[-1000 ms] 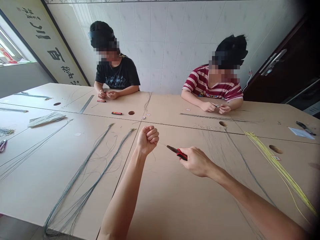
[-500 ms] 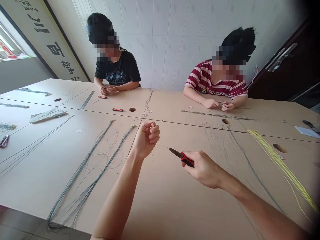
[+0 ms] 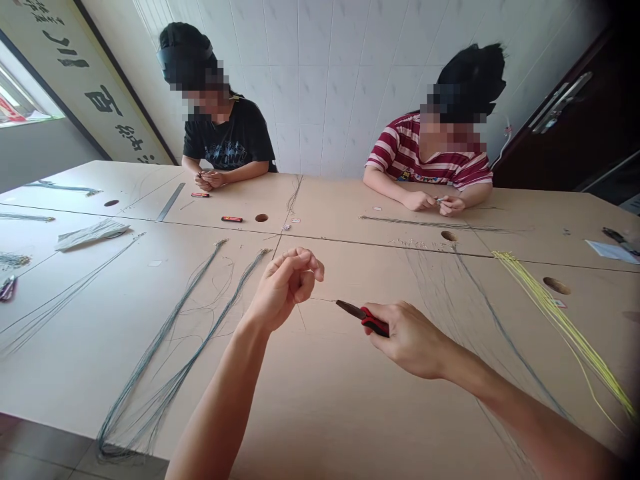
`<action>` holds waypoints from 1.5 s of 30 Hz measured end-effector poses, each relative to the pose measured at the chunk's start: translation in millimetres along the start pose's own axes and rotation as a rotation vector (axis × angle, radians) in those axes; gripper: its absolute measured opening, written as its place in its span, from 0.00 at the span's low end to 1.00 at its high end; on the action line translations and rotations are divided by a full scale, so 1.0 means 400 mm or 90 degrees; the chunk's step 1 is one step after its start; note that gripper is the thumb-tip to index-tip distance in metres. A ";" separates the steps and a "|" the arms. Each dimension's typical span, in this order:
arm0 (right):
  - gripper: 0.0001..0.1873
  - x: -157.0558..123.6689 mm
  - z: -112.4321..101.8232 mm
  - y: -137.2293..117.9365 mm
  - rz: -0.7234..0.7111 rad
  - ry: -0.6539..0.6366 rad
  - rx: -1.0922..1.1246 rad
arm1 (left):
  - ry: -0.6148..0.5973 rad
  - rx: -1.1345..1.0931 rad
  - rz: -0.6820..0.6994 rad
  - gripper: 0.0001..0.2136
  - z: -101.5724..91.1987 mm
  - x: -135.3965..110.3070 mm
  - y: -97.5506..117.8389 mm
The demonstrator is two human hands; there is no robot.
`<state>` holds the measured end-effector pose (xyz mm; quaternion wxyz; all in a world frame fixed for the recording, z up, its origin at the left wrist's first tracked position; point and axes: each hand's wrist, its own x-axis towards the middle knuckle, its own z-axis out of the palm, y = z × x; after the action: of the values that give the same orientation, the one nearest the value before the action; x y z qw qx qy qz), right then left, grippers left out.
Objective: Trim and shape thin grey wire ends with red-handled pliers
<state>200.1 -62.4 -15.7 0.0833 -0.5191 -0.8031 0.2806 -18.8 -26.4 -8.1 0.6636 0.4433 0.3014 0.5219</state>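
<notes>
My right hand (image 3: 413,341) is closed round a pair of pliers (image 3: 369,320) with red and black handles, the dark jaws pointing left. A very thin wire (image 3: 323,299) runs from the tip of the jaws to my left hand (image 3: 289,290), which is closed with curled fingers above the table. A loose end of thin wire hangs below that hand. To the left lie two long bundles of blue-grey wires (image 3: 200,347), their small fittings at the far end. Whether the jaws are fully closed is too small to tell.
Yellow wires (image 3: 565,327) and a thin grey-blue bundle (image 3: 493,313) lie to the right on the table (image 3: 320,413). Small loose parts (image 3: 417,245) are scattered near a round hole (image 3: 449,236). Two people sit opposite, hands on the table. A metal ruler (image 3: 171,202) lies at the far left.
My left hand has shifted slightly left and turned, so more wire shows between it and the pliers. My right hand with the pliers has stayed nearly still. The view has tilted slightly.
</notes>
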 end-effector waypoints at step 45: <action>0.08 -0.015 -0.106 0.068 -0.283 0.117 -0.365 | -0.350 0.920 0.355 0.13 0.058 -0.006 0.011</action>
<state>242.2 -43.9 5.9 0.0651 -0.3569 -0.9314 -0.0286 -1.2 -34.8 5.5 0.1106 0.9319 0.2683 0.2177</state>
